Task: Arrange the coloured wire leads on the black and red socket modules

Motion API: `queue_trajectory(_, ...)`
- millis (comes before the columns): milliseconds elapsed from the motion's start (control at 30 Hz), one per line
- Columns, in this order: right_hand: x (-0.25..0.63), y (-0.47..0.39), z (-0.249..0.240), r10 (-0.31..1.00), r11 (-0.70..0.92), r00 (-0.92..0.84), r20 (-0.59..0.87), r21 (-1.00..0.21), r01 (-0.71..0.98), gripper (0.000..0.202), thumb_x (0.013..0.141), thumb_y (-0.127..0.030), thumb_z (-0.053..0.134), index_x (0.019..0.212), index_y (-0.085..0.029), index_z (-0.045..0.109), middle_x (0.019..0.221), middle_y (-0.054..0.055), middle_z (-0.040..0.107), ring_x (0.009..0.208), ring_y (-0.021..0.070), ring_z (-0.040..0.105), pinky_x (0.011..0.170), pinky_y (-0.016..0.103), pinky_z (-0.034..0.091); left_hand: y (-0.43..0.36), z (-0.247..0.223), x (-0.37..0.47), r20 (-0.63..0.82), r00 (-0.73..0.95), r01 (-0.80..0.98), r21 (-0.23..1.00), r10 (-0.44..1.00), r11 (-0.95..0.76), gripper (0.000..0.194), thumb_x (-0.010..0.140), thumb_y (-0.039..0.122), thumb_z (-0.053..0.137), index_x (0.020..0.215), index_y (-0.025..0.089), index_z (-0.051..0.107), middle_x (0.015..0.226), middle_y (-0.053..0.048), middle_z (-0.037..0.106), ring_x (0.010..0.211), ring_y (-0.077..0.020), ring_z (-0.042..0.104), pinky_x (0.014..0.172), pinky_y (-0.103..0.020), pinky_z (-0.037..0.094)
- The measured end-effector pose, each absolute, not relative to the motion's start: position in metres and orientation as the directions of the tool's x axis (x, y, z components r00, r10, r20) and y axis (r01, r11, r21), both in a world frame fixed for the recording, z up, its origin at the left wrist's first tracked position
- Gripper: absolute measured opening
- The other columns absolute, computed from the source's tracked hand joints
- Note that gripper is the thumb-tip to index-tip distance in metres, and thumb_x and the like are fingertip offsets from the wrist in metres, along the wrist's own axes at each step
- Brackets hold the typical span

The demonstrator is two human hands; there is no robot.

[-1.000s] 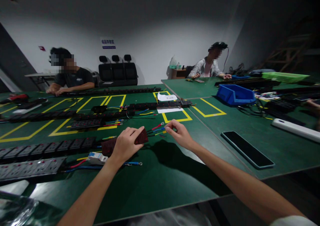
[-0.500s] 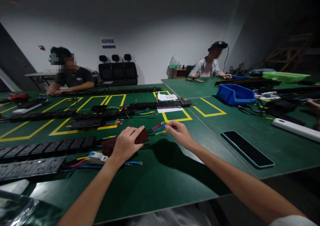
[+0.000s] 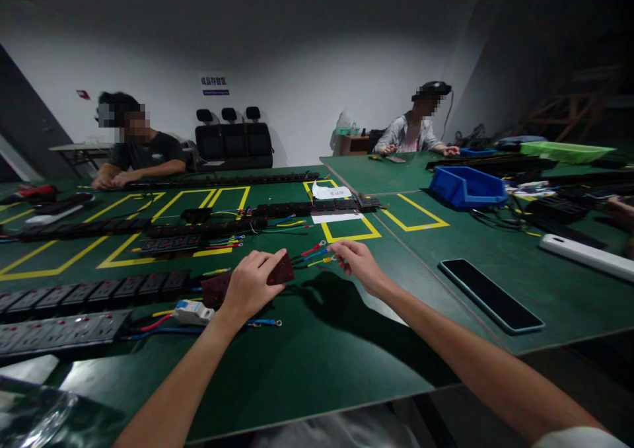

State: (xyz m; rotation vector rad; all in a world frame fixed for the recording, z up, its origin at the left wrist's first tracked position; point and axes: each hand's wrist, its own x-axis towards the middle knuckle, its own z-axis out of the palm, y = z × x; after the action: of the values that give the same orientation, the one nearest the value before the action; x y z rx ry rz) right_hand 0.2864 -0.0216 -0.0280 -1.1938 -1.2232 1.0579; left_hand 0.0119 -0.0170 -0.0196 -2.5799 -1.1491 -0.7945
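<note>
On the back wall, far beyond the fingers, the sign (image 3: 214, 82) read "成品存放区"; the smaller line below it was too small to read. Writing on the white paper (image 3: 329, 191), farther across the table (image 3: 297, 382) than the fingertips, could not be made out.

The dark red socket strip (image 3: 281, 269) was under the left hand (image 3: 252, 283), whose fingers were closed over its top, grasping it. Its long axis ran from left to right, the right end slightly farther away. That wired end showed just past the left fingertips and pointed toward the right hand (image 3: 359, 263). Red, blue and yellow-green wires (image 3: 312, 253) fanned out from it, with ring terminals (image 3: 322, 243) at their ends.

The right hand's thumb and forefinger were drawn together at the end of the blue wire; whether they gripped it, I could not tell. The yellow-green wire ended just beneath these fingers.

Nearer than the left fingers and to their left lay a white and blue breaker (image 3: 193, 312), its marking illegible. Black socket strips (image 3: 99, 294) lay farther left. To the right of the right fingers were a phone (image 3: 490, 295), screen up and dark, and, farther back, a blue bin (image 3: 468, 187).
</note>
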Motion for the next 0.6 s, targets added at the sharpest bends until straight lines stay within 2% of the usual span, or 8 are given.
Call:
queue_trajectory(133, 0.2854, -0.0224, -0.0275, 0.998, 0.053, 0.046, 0.051, -0.998, -0.039, 0.029, 0.073, -0.047, 0.072, 0.077, -0.018, 0.072, 0.067, 0.001, 0.056, 0.056, 0.0118, 0.048, 0.04, 0.021, 0.031, -0.0169, -0.0198, 0.0119, 0.553, 0.554, 0.733, 0.029, 0.622, -0.679, 0.072, 0.074, 0.016, 0.083, 0.141, 0.016, 0.055, 0.11, -0.01, 0.068, 0.099, -0.0286, 0.061, 0.087, -0.043, 0.053)
queue_trajectory(433, 0.2854, -0.023, -0.0278, 1.0, 0.0, 0.009, -0.001, -0.992, -0.123, 0.027, 0.073, -0.045, 0.074, 0.078, -0.019, 0.068, 0.065, -0.001, 0.053, 0.055, 0.0105, 0.046, 0.041, 0.019, 0.03, -0.0166, -0.0201, 0.0117, 0.542, 0.558, 0.732, 0.037, 0.628, -0.681, 0.074, 0.074, 0.017, 0.082, 0.143, 0.019, 0.054, 0.11, -0.01, 0.068, 0.099, -0.0287, 0.061, 0.086, -0.043, 0.052)
queue_trajectory(600, 0.2863, -0.0215, -0.0296, 0.993, -0.117, -0.036, -0.111, -0.968, -0.224, 0.025, 0.074, -0.041, 0.076, 0.078, -0.019, 0.066, 0.067, 0.0, 0.058, 0.054, 0.0096, 0.048, 0.042, 0.019, 0.029, -0.0179, -0.0189, 0.0124, 0.554, 0.56, 0.718, 0.048, 0.617, -0.695, 0.074, 0.075, 0.017, 0.081, 0.144, 0.021, 0.053, 0.11, -0.009, 0.067, 0.099, -0.0281, 0.061, 0.087, -0.042, 0.052)
